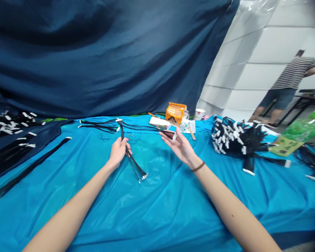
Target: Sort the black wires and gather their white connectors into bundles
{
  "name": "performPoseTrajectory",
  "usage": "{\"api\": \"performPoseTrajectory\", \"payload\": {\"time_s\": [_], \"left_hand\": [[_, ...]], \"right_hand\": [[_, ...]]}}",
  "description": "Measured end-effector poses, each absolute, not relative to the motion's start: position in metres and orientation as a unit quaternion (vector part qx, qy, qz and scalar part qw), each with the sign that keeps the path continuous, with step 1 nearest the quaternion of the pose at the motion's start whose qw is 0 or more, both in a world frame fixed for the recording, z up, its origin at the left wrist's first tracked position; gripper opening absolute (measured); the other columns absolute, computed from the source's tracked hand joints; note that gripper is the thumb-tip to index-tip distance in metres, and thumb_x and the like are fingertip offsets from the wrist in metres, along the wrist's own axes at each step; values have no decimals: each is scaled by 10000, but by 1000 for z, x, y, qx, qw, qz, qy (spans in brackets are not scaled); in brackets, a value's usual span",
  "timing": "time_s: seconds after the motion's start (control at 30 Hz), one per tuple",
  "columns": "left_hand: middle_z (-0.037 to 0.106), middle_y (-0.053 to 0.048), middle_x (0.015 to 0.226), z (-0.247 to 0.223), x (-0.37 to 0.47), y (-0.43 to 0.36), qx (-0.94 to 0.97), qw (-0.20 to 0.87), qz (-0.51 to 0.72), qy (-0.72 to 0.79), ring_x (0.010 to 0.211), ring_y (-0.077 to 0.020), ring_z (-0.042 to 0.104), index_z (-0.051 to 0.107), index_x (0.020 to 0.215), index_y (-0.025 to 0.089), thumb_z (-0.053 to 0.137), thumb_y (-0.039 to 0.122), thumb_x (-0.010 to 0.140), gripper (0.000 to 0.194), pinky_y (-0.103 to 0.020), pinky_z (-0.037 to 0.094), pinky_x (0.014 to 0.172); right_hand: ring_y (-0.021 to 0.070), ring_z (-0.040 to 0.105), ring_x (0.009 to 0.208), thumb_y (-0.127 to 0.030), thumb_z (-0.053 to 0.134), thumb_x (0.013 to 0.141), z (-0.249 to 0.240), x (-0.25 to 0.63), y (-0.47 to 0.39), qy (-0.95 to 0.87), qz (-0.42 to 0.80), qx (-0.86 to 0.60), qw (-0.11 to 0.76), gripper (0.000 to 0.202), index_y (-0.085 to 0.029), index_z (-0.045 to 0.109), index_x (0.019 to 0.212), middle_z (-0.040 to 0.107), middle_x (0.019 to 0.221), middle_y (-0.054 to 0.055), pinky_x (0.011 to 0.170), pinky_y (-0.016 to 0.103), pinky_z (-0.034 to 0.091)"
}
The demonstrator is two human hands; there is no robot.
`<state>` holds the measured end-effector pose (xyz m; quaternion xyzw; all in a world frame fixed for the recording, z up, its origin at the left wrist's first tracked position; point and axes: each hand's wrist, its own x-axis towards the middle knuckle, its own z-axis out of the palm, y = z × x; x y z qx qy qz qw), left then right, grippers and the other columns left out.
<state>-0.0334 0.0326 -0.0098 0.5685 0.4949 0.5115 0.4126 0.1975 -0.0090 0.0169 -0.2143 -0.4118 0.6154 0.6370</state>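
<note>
My left hand [120,152] is closed around the black wire harness [123,133], just below its white connector [119,120]. The loose ends of that harness fan out below the hand, tipped with small white plugs [144,176]. Thin black wires also stretch from near the connector across to my right hand [182,147]. Between the thumb and fingers of the right hand is the white end connector [174,136] of these wires. Whether both sets of wires belong to one harness I cannot tell.
More harnesses lie left [31,168] and behind [99,124]. A heap of black cables with white connectors [227,134] sits at right, beside a green-capped bottle [299,134]. An orange box [175,112] and a paper cup [200,113] stand at the back. A person [291,82] is farther off.
</note>
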Motion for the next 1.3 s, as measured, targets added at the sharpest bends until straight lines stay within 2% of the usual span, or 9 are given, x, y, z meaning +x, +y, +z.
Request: {"api": "performPoseTrajectory", "payload": {"time_s": [0.2, 0.37, 0.47, 0.63, 0.8, 0.9, 1.1, 1.2, 1.3], "left_hand": [[458, 63, 554, -3, -25, 22, 494, 475, 553, 474, 363, -95, 499, 450, 860, 165, 407, 253, 813, 109, -187, 333, 287], [451, 59, 563, -2, -12, 6, 423, 547, 549, 469, 378, -65, 484, 467, 884, 146, 410, 215, 823, 108, -161, 307, 311], [439, 62, 554, -3, -3, -3, 415, 583, 511, 477, 363, -54, 466, 473, 912, 136, 409, 217, 830, 131, -153, 283, 307], [423, 71, 552, -12, 5, -10, 456, 584, 481, 468, 344, -61, 457, 464, 921, 157, 406, 256, 828, 147, -158, 276, 287], [444, 76, 544, -20, 10, -12, 494, 541, 500, 462, 344, -77, 482, 463, 930, 174, 435, 370, 808, 233, -170, 318, 302], [458, 72, 518, -20, 12, -13, 540, 516, 496, 442, 330, -81, 478, 474, 948, 166, 448, 458, 786, 335, -174, 327, 311], [473, 67, 545, -21, 9, -8, 506, 552, 489, 448, 347, -90, 497, 444, 904, 167, 471, 414, 770, 282, -180, 348, 304], [482, 56, 569, -22, 8, -6, 509, 559, 487, 437, 364, -92, 510, 415, 800, 170, 462, 436, 770, 271, -182, 353, 296], [498, 57, 579, -22, 8, -6, 511, 565, 487, 427, 374, -93, 521, 409, 829, 175, 488, 396, 761, 245, -180, 375, 312]], "right_hand": [[226, 614, 929, -469, 669, 675, 10, 193, -6, -480, 496, -331, 643, 330, -156, 654, 780, 663, 913, 55, 909, 391, 439], [209, 598, 919, -508, 573, 746, 5, 197, -4, -548, 372, -398, 635, 353, -165, 644, 698, 672, 824, 49, 899, 373, 425], [179, 625, 772, -505, 551, 769, 10, 200, -7, -562, 340, -382, 650, 352, -176, 619, 664, 658, 716, 31, 822, 347, 465], [147, 610, 534, -525, 573, 742, 18, 201, -14, -544, 415, -351, 639, 384, -162, 558, 618, 614, 560, 18, 570, 281, 512], [163, 630, 550, -508, 580, 744, 23, 197, -24, -571, 593, -309, 477, 392, -129, 572, 643, 627, 570, 37, 585, 310, 532], [171, 635, 566, -499, 568, 758, 23, 195, -28, -584, 631, -297, 415, 403, -113, 585, 644, 637, 585, 52, 592, 311, 524], [164, 628, 717, -461, 563, 781, 24, 196, -27, -571, 569, -258, 533, 363, -140, 600, 617, 648, 640, 49, 743, 299, 475], [156, 607, 634, -485, 557, 776, 24, 195, -26, -550, 568, -231, 567, 374, -167, 572, 579, 588, 530, 8, 746, 324, 468], [145, 577, 531, -497, 544, 780, 23, 193, -28, -569, 569, -230, 548, 387, -170, 555, 573, 534, 467, -15, 669, 319, 472]]}}
